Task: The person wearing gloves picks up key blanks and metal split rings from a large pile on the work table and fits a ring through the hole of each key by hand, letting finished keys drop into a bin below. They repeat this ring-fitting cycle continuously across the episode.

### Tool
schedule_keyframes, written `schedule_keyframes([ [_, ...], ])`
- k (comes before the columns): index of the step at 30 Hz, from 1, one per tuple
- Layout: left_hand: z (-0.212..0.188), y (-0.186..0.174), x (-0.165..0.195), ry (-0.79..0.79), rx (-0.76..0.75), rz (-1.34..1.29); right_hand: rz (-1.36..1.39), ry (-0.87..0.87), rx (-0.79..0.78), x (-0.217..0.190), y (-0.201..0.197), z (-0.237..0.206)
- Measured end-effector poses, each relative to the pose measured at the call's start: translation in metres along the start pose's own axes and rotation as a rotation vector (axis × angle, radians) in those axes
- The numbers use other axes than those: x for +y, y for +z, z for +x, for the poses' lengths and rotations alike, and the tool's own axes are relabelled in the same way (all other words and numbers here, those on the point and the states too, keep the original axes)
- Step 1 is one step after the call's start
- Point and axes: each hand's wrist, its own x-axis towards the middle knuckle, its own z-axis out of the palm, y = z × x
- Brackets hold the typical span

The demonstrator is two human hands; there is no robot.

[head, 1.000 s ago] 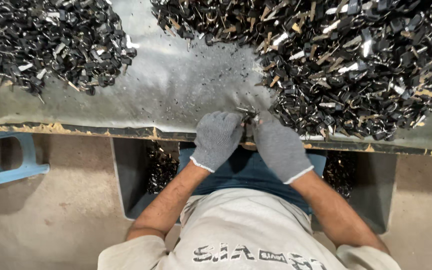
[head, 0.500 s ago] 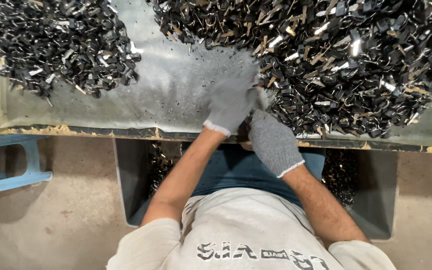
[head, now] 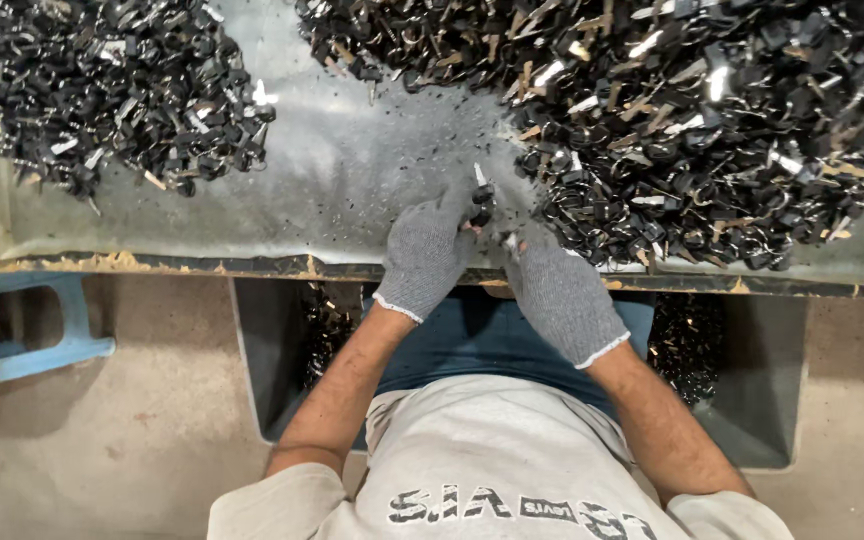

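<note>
Closest to me, my grey T-shirt (head: 492,460) fills the bottom of the view and my shoulders are cut off by the frame. Under the table edge there's a grey metal bin (head: 282,370) with dark bits inside, but my arms and lap cover most of it, so I can't really tell what's in there. A blue plastic stool (head: 27,325) sits off to the left, partly cut off.

Both hands are in grey knit gloves, right at the near edge of the metal table (head: 342,190). My left hand (head: 427,255) is curled, pinching a small black-headed key part (head: 480,200) with a short metal tip poking up out of the fingers. It sits just above my left fingertips, between the two hands. My right hand (head: 562,295) is curled too, fingers pressed in close beside the left, touching the near edge of the big pile; whether it's gripping anything I can't tell, the glove hides it.

Further back, the big heap of black and metal pieces (head: 692,120) runs off the top and right edge. A smaller heap (head: 117,95) sits far left, also cut off at the top. Individual pieces are too tangled to make out.
</note>
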Motion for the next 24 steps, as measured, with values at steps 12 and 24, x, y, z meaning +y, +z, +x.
schedule_keyframes([
  [12,-0.006,0.007,-0.005,0.181,0.06,-0.005,-0.118,-0.117,0.119,-0.01,0.0,0.018],
  [24,-0.01,0.015,-0.011,0.22,0.099,0.03,-0.144,0.045,-0.159,-0.013,-0.003,0.026],
])
